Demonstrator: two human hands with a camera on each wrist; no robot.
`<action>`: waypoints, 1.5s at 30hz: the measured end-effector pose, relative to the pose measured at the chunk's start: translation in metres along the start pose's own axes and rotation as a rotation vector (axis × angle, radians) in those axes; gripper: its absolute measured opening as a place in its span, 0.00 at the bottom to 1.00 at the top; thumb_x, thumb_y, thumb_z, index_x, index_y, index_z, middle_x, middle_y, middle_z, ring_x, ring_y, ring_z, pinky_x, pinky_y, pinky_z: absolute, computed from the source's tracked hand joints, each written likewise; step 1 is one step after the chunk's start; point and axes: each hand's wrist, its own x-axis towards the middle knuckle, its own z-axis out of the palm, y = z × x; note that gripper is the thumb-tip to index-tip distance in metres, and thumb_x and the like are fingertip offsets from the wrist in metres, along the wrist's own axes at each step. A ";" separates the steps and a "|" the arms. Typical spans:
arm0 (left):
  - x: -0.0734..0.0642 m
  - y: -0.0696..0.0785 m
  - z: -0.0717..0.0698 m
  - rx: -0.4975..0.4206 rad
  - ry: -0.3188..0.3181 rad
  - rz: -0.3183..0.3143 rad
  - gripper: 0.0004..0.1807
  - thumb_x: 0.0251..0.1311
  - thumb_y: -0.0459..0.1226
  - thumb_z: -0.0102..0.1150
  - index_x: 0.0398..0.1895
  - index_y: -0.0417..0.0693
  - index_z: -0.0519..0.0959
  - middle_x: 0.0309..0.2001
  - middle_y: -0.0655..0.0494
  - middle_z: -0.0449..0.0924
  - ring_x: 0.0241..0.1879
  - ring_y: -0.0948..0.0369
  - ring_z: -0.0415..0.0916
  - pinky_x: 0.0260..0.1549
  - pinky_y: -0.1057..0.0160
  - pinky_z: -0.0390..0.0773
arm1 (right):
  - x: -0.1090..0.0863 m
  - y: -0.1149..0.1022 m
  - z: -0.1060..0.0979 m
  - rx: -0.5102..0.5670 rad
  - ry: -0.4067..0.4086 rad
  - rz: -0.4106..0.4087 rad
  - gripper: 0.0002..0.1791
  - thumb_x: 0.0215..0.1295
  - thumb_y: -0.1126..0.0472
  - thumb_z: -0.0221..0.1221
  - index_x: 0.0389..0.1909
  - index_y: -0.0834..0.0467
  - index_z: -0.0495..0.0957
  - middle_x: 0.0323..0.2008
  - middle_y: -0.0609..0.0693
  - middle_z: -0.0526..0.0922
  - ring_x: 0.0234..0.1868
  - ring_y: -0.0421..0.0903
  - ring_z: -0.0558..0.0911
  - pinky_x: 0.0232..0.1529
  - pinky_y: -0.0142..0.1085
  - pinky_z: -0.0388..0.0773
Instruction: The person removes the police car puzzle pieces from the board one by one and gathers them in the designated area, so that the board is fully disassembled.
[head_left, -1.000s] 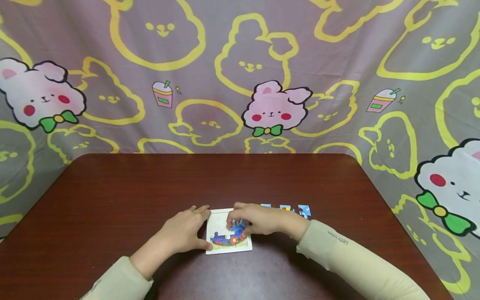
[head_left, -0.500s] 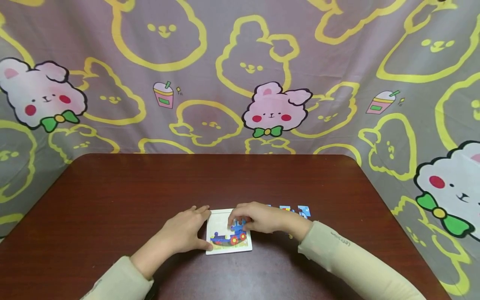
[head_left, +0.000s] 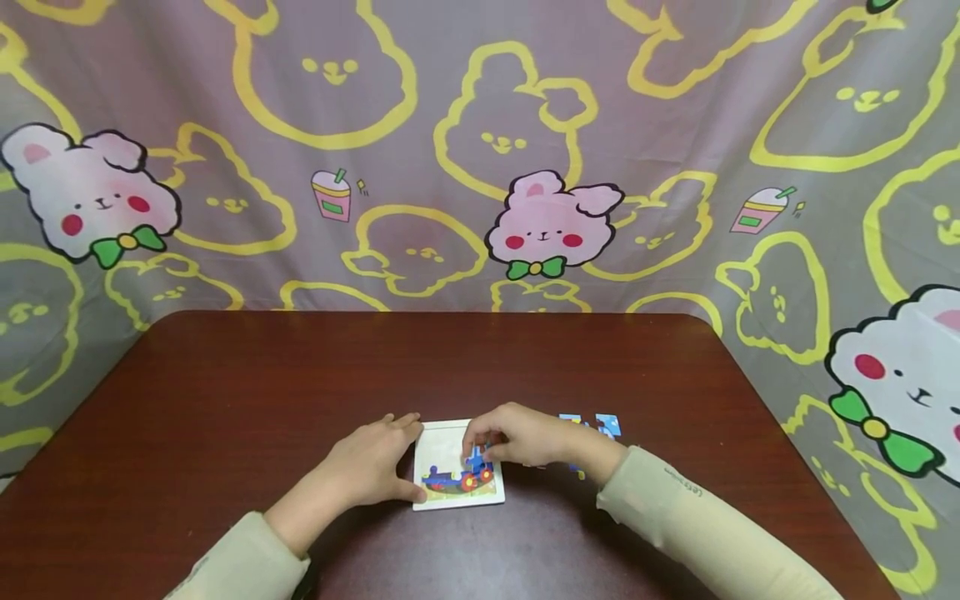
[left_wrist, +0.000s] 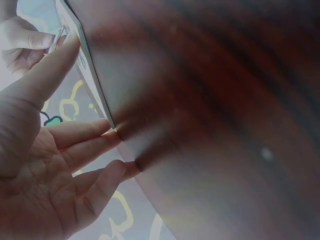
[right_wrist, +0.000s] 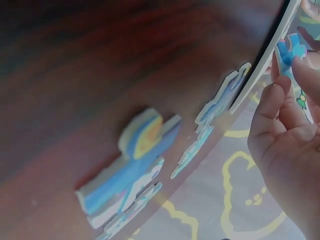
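A white-framed puzzle board (head_left: 442, 442) lies on the table, a blue train with red and yellow wheels assembled along its lower part. The upper left of its bed shows bare. My left hand (head_left: 371, 462) spans the board's left side, thumb at the near corner and fingertips by the far corner; in the left wrist view its fingers (left_wrist: 92, 150) extend fairly straight to the table. Over the board's right side my right hand (head_left: 517, 433) pinches a blue puzzle piece (right_wrist: 290, 51) between thumb and fingers. Those fingers partly hide the board's upper right.
Several loose puzzle pieces lie right of the board, including a pale blue one (head_left: 608, 424) and a blue and yellow one (right_wrist: 142, 145); the right forearm covers some. Behind the brown table (head_left: 300, 358) hangs a patterned curtain (head_left: 405, 167).
The right hand's thumb has drawn up from the train's wheel area, and the hand has shifted slightly, still at the blue piece. The left hand stays at the board's left side.
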 end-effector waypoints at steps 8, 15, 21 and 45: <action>0.001 0.000 0.002 0.017 0.001 0.001 0.48 0.38 0.55 0.80 0.63 0.39 0.75 0.68 0.41 0.72 0.65 0.35 0.69 0.59 0.39 0.73 | -0.002 -0.001 -0.004 -0.016 0.025 -0.004 0.10 0.66 0.69 0.62 0.43 0.51 0.84 0.33 0.44 0.83 0.31 0.33 0.75 0.36 0.27 0.76; 0.002 0.000 0.001 0.024 -0.003 0.005 0.48 0.39 0.55 0.79 0.63 0.39 0.75 0.68 0.40 0.72 0.66 0.35 0.69 0.61 0.40 0.73 | -0.010 -0.001 -0.011 -0.036 0.049 0.009 0.11 0.66 0.69 0.61 0.43 0.50 0.83 0.32 0.42 0.81 0.32 0.34 0.74 0.36 0.28 0.76; 0.002 -0.001 0.001 0.028 0.007 0.018 0.48 0.39 0.55 0.79 0.63 0.38 0.75 0.68 0.40 0.72 0.65 0.35 0.69 0.62 0.41 0.72 | -0.021 0.004 -0.015 -0.048 0.063 0.023 0.11 0.67 0.68 0.61 0.44 0.50 0.83 0.33 0.40 0.81 0.34 0.35 0.75 0.39 0.31 0.78; 0.003 0.000 0.001 0.031 -0.004 0.021 0.49 0.40 0.55 0.79 0.64 0.36 0.74 0.68 0.39 0.71 0.66 0.35 0.69 0.63 0.41 0.71 | -0.091 0.036 -0.028 0.020 0.154 0.036 0.11 0.68 0.68 0.60 0.46 0.54 0.85 0.46 0.46 0.87 0.48 0.37 0.82 0.50 0.34 0.81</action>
